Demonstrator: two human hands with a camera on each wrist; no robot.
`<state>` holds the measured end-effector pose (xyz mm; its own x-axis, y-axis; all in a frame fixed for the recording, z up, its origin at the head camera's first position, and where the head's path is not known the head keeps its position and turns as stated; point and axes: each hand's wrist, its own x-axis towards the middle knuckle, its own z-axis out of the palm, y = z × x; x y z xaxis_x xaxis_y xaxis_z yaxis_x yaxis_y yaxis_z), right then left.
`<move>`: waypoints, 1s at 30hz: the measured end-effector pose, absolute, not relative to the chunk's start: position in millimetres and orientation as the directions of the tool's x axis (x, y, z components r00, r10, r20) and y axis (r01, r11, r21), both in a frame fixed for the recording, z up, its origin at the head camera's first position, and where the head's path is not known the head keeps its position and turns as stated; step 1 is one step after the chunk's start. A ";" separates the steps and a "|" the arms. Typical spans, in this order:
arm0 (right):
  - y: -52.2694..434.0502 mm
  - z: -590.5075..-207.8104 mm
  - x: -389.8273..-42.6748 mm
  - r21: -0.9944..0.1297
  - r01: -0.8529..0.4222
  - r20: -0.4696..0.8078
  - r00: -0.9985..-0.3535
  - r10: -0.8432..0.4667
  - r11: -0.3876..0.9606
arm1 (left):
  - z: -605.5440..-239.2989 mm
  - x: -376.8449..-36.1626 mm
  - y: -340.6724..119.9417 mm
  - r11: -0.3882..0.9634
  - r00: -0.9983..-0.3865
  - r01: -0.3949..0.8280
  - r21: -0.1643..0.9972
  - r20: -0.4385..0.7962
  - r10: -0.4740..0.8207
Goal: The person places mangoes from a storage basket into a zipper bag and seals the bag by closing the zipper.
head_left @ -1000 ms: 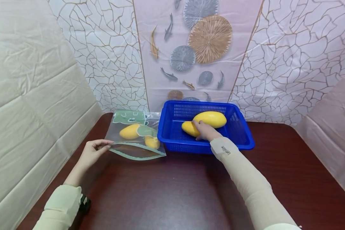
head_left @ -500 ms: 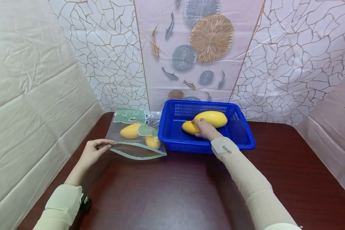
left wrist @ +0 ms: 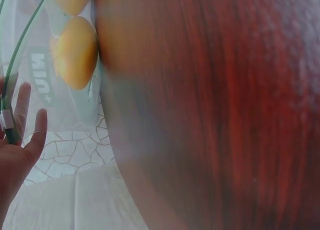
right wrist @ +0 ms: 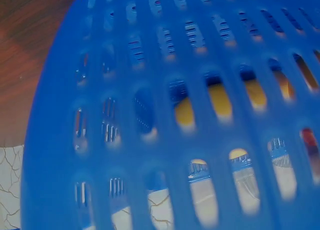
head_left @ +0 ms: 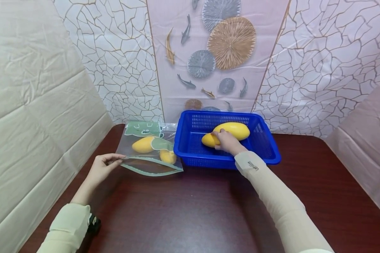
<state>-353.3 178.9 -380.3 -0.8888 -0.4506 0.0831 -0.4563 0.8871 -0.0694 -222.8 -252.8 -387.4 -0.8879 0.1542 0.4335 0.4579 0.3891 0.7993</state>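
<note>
My left hand (head_left: 103,168) pinches the left corner of a clear zip bag (head_left: 142,128) with a green animal print. The bag lies flat with its mouth parted toward me. Inside it are two yellow mangoes, one at the left (head_left: 142,144) and one at the right (head_left: 168,156). My right hand (head_left: 228,143) reaches over the front rim of a blue plastic basket (head_left: 206,156) and grips a mango (head_left: 209,140) by its right end. Another mango (head_left: 235,130) rests behind it. In the right wrist view, the basket's slotted wall (right wrist: 55,115) largely hides the grip.
A dark red-brown table (head_left: 183,211) spreads in front of the bag and basket. Patterned cloth (head_left: 123,63) hangs behind, with plain pale cloth (head_left: 35,116) along the left side. The basket's left wall meets the bag's right edge.
My right hand has shifted very slightly to the right with the mango in its grip. The left hand and the bag have stayed in place.
</note>
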 end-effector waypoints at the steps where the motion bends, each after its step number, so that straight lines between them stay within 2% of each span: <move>1: 179.1 -379.9 -352.5 -0.070 -0.454 0.082 -0.890 -0.448 0.888 | -387.5 -222.7 -252.8 0.391 -0.888 0.457 0.799 0.433 0.153; 16: 184.1 -367.4 -345.4 -0.126 -0.455 0.132 -0.888 -0.440 0.881 | -386.2 -222.6 -252.9 0.385 -0.895 0.445 0.809 0.418 0.157; 24: 181.5 -365.8 -341.6 -0.128 -0.465 0.099 -0.885 -0.455 0.876 | -387.6 -223.3 -252.3 0.370 -0.891 0.453 0.811 0.427 0.156; 30: 181.3 -360.1 -338.4 -0.180 -0.450 0.098 -0.893 -0.439 0.875 | -402.0 -234.7 -260.8 0.392 -0.891 0.451 0.802 0.428 0.150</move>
<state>-338.4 181.3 -360.1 -0.8932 -0.4388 0.0980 -0.4496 0.8749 -0.1801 -234.7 -260.8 -402.0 -0.8912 0.1499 0.4282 0.4512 0.3917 0.8019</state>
